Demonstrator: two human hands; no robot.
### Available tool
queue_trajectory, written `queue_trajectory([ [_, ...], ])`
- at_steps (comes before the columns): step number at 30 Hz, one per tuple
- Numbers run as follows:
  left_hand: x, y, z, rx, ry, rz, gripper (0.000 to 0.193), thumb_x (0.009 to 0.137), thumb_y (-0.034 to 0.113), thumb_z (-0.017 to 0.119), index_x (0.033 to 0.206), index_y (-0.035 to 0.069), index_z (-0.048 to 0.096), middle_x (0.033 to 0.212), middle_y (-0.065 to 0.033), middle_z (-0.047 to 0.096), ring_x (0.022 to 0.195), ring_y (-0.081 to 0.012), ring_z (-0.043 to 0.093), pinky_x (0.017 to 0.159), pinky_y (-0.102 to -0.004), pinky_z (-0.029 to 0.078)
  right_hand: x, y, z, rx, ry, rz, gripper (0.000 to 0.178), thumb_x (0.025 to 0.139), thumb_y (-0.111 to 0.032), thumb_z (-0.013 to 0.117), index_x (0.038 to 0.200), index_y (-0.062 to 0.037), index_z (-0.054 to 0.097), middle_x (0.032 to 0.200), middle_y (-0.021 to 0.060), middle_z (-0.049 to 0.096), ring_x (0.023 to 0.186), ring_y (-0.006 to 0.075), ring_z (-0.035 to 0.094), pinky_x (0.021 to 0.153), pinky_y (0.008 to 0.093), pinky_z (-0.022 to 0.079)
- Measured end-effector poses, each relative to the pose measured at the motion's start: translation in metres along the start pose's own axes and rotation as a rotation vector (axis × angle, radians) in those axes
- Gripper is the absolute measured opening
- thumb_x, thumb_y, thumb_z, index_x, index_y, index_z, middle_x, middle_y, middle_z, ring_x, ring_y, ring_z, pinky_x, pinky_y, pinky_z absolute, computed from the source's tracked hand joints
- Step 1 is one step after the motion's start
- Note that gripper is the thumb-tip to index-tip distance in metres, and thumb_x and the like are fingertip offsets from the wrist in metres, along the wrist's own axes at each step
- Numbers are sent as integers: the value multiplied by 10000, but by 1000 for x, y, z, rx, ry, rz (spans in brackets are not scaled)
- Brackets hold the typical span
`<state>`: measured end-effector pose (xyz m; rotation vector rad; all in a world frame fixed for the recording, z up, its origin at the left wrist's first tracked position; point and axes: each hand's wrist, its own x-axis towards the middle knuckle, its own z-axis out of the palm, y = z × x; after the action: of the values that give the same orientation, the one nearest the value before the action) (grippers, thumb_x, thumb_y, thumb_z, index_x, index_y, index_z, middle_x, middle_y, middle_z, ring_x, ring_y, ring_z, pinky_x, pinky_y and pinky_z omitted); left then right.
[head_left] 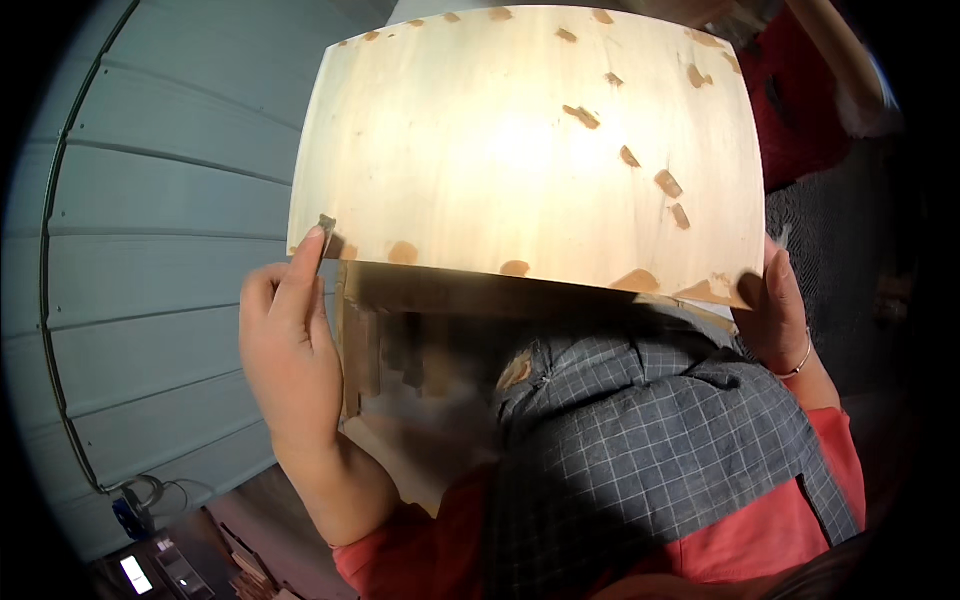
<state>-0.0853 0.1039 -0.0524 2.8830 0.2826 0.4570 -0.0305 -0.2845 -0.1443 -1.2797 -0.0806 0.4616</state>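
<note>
Panel, dark tool pinched in left hand at near-left corner, right hand at near-right, partly hidden, can't tell grip

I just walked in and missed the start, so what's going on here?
Someone in a checked apron holds a pale board near its lower right corner with the right hand. The left hand pinches what looks like a small scraper near the lower left corner. Brown patches dot the board's edges and right half.
</note>
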Motion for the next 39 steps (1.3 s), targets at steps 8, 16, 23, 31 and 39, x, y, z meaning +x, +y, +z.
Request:
queue_trajectory([
  [8, 17, 2, -10, 31, -122, 74, 473, 799, -56, 596, 1187, 187, 718, 850, -102, 536, 776, -279, 564, 695, -376, 480, -6, 6, -13, 196, 102, 33, 590, 1042, -453, 412, 1464, -41, 421, 1433, 126, 528, 1293, 228, 532, 1091, 385, 390],
  [16, 25, 4, -32, 227, -230, 257, 472, 849, -59, 577, 1230, 188, 706, 867, -96, 541, 806, -282, 551, 712, -379, 478, -31, 26, -37, -697, 270, -216, 413, 1048, -248, 422, 1377, 1, 444, 1266, 158, 542, 1106, 240, 564, 940, 364, 453],
  [23, 27, 7, -51, 313, -353, 309, 407, 852, -18, 575, 1183, 172, 717, 896, -105, 550, 846, -291, 567, 730, -393, 489, -32, 14, -4, 159, 407, -27, 540, 1019, -457, 459, 1303, -2, 528, 1237, 119, 621, 1121, 184, 602, 980, 319, 443],
  [31, 5, 1, -47, 228, -281, 283, 480, 815, -66, 575, 1195, 191, 715, 840, -102, 530, 784, -301, 549, 663, -402, 476, -36, 12, -8, 201, 336, -39, 586, 1019, -469, 444, 1378, -8, 497, 1314, 120, 602, 1182, 197, 590, 1017, 338, 437],
  [39, 34, 16, -8, 242, -202, 274, 385, 877, 45, 562, 1219, 163, 695, 920, -105, 544, 874, -287, 576, 744, -396, 492, -43, 41, -36, 301, 114, -74, 613, 1054, -481, 367, 1485, -47, 408, 1483, 96, 487, 1340, 223, 485, 1118, 385, 357],
])
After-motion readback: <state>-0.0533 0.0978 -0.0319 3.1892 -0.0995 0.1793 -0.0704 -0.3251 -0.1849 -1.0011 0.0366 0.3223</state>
